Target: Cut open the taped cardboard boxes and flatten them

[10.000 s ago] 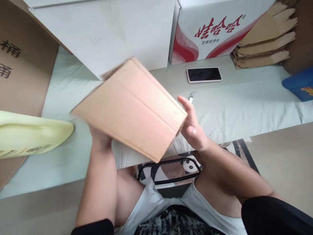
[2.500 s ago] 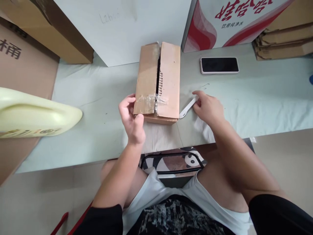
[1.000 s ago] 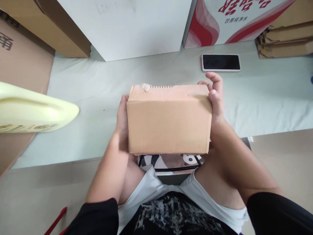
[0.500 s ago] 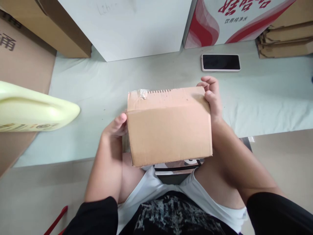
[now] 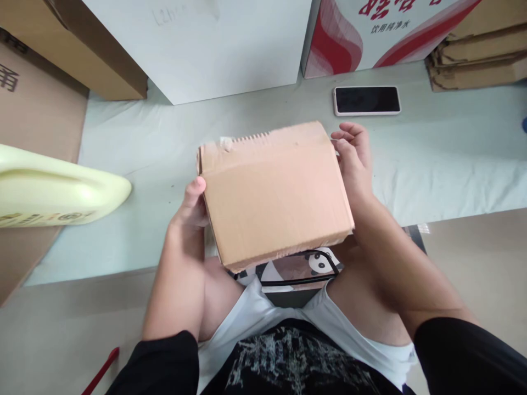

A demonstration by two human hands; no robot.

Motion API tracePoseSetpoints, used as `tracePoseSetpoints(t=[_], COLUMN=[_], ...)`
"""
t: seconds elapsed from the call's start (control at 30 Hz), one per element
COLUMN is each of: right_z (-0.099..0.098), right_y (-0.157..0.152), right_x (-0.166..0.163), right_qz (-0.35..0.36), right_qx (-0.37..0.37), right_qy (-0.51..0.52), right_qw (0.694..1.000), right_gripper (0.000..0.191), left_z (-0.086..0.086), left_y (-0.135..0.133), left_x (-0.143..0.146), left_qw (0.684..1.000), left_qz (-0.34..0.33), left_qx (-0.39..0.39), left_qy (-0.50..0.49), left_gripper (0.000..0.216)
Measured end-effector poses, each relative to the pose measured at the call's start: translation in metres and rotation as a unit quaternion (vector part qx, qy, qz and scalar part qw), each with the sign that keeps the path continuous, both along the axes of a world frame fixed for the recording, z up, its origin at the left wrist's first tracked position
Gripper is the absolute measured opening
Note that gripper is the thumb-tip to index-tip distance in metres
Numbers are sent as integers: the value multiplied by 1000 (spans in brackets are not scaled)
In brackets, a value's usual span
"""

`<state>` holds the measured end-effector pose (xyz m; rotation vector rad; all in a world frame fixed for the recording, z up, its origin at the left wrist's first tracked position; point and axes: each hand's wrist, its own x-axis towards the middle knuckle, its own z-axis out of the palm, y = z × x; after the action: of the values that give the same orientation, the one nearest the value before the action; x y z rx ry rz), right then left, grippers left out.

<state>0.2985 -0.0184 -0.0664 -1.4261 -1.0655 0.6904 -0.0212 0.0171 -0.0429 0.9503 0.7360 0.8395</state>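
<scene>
A brown cardboard box point(image 5: 275, 192) is held up above the near edge of the pale green table point(image 5: 144, 159), tilted so one plain side faces me. My left hand point(image 5: 190, 207) grips its left end, thumb on the front face. My right hand point(image 5: 354, 159) presses against its right end with the fingers curled at the top corner. A scrap of clear tape and a ragged corrugated edge show along the box's upper side.
A black phone point(image 5: 366, 100) lies on the table behind the box. A large white box point(image 5: 197, 44), a red and white carton point(image 5: 370, 27) and flattened cardboard point(image 5: 477, 60) line the back. A pale yellow plastic container point(image 5: 53, 192) sticks in from the left.
Since 2.5 s ago the box was lifted off the table into both hands. In the last second it has tipped and turned a little counter-clockwise, its left end rising.
</scene>
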Motion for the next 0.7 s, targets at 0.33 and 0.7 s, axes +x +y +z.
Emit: tracePoseSetpoints(t=[0.33, 0.7], right_z=[29, 34], right_y=[-9, -14], right_x=[-6, -18], right_qz=[99, -17], right_qx=[-20, -117], right_qy=[-64, -256], right_qw=[993, 959], right_gripper=[32, 45], left_z=[32, 22], left_y=[19, 6], left_x=[16, 30], left_qw=[981, 984], left_qz=[149, 137], left_qx=[71, 69], left_qy=[-99, -96], left_gripper=[49, 60])
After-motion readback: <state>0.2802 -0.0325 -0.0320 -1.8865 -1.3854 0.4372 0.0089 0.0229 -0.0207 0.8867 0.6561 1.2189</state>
